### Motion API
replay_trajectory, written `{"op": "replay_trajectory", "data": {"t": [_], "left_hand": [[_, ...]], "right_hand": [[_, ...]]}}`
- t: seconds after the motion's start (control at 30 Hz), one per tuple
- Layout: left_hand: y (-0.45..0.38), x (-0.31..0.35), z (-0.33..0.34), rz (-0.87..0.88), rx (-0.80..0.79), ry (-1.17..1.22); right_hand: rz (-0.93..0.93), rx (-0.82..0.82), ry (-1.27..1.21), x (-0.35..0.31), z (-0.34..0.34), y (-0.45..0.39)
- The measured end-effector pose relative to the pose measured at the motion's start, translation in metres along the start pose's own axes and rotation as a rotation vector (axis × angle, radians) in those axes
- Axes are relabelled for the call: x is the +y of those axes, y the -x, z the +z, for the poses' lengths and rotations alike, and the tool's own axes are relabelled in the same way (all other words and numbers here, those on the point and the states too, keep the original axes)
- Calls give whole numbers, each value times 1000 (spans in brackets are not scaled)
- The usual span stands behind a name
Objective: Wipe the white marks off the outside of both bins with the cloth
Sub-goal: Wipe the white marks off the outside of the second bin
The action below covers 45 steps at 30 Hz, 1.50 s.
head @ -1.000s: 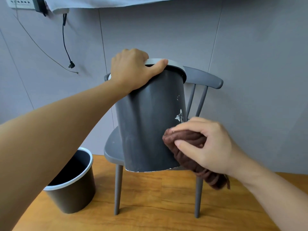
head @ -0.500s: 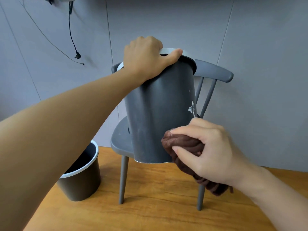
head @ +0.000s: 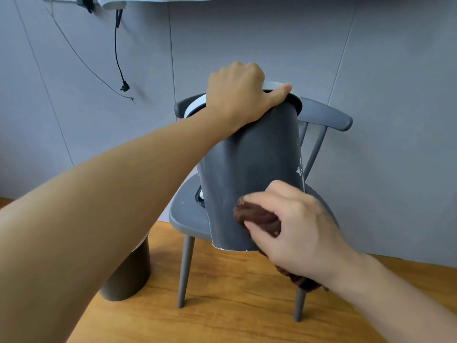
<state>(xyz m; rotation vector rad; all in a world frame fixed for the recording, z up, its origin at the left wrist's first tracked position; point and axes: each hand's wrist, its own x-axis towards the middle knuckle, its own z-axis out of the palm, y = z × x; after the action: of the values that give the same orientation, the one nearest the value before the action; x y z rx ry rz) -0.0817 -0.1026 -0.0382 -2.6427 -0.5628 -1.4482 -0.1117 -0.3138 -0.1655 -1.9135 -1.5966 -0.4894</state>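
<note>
At far left I see the second bin [head: 128, 276] standing on the wooden floor [head: 222, 305]. My left hand [head: 237, 95] curls over the rim of the dark bin [head: 249, 169], tilted above the grey chair [head: 188, 214]. At right, my right hand [head: 294, 226] bunches the brown cloth [head: 257, 215] in its fingers [head: 259, 231], pressed against the bin's lower side.
</note>
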Motion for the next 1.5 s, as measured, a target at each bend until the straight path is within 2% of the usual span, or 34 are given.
{"op": "replay_trajectory", "data": {"t": [0.1, 0.17, 0.23, 0.33, 0.43, 0.57, 0.83, 0.93, 1.07, 1.23, 1.4, 1.5], "left_hand": [[-1, -1, 1, -7, 6, -2], [-1, -1, 2, -6, 9, -4], [-1, -5, 2, -17, 14, -8], [1, -17, 1, -48, 19, 0], [4, -29, -1, -62, 35, 23], [9, -44, 2, -34, 49, 101], [13, -66, -6, 88, -46, 320], [9, -60, -17, 114, -127, 321], [-6, -43, -30, 166, -159, 180], [-14, -13, -21, 228, -208, -162], [-17, -8, -16, 303, -230, 37], [-10, -7, -8, 258, -93, -53]], "right_hand": [[-98, -219, 94, -9, 13, 11], [-91, -278, 60, -8, 15, 14], [-5, -166, -79, -1, 5, 7], [108, 210, -238, 22, -17, -12], [231, 428, -371, 49, -28, -24], [322, 504, -473, 73, -22, -14], [431, 692, -520, 91, -20, -5], [434, 692, -492, 91, -18, -5], [388, 627, -400, 86, -12, -5], [326, 570, -365, 83, -3, -6], [323, 514, -350, 86, 2, -6], [332, 471, -362, 85, 2, -8]]}}
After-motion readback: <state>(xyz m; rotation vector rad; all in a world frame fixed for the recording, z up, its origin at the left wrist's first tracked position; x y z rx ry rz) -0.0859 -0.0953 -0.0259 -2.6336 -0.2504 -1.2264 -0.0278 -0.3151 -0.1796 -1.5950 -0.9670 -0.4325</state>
